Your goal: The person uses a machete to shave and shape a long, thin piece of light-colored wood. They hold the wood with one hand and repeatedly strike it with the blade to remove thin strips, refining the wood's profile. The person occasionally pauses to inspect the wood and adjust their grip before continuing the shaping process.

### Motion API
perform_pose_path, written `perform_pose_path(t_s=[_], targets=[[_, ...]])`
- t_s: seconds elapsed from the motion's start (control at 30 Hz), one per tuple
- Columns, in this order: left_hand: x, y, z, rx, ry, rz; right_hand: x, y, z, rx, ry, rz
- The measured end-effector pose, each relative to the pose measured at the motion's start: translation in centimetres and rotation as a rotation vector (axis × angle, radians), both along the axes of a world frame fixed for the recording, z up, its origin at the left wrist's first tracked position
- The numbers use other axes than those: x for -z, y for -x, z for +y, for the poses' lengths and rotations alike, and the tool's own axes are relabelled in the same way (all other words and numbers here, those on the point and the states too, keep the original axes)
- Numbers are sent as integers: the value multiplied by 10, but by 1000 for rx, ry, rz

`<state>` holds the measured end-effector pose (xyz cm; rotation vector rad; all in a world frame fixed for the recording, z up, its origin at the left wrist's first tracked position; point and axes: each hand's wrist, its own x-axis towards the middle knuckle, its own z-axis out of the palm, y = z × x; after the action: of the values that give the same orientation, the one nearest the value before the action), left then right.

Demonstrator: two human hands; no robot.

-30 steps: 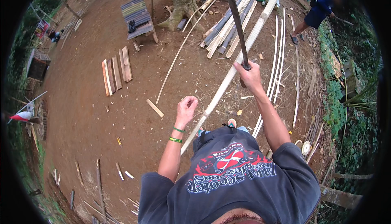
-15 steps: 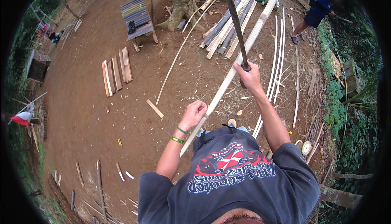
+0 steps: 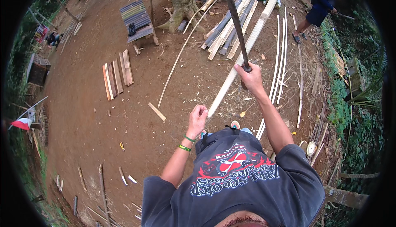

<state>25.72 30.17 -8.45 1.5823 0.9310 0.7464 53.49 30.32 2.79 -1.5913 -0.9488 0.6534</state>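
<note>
1. Head view: the right hand (image 3: 251,78)'s fingers are clamped round the handle of a long machete with a dark metal blade (image 3: 234,18), its tip pointing to the top centre.
2. The left hand (image 3: 197,119), lower centre, has its fingers curled together at the lower end of a long, flat, pale bamboo-like strip (image 3: 224,91); whether they pinch it, I cannot tell.
3. That strip slants from there to the top edge, right of centre, passing close by the right thumb.
4. The step in hand looks like positioning the strip for trimming. The next move would call for a firm left hold, then bringing the blade down well away from those fingers.
5. Outward on the brown dirt ground (image 3: 82,115): thin pale strips (image 3: 276,49) right of centre, a stack of grey and pale split bamboo (image 3: 231,27) at upper centre, flat brown wooden boards (image 3: 118,77) left of centre.
6. A person in dark blue clothing (image 3: 320,12) stands at upper right.
</note>
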Motion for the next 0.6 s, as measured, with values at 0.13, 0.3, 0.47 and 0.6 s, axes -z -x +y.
perform_pose_path(t_s=[0.13,0.3,0.47,0.6], targets=[[10,-2,-9,-86,-177,1,0,4,3,-4,-28,48],[25,24,3,98,439,-278,4,0,3,-36,-56,142],[41,50,3,615,725,4,-1,-2,1,-34,-26,109],[32,36,-15,307,472,155,-7,-2,-18,50,52,-311]])
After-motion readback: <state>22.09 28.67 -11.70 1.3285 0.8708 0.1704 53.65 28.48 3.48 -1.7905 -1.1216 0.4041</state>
